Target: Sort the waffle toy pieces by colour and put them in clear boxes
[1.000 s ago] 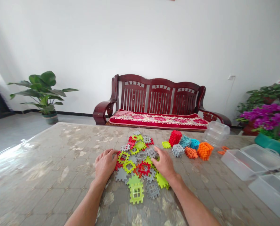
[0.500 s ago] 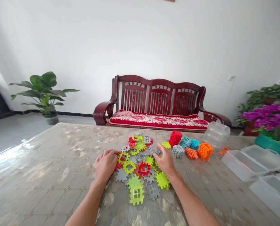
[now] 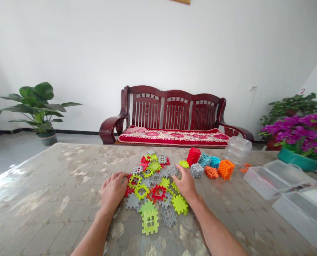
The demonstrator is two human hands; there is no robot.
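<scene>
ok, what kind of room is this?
Probably a living room in a home: a carved wooden bench with a red seat cover, and a potted plant by the wall.

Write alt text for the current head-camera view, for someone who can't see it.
A person's left hand and right hand flank a spread of flat, toothed plastic pieces, green, grey and red, on a patterned table. Colourful blocks and clear containers sit to the right; a dark red wooden bench stands behind.
</scene>
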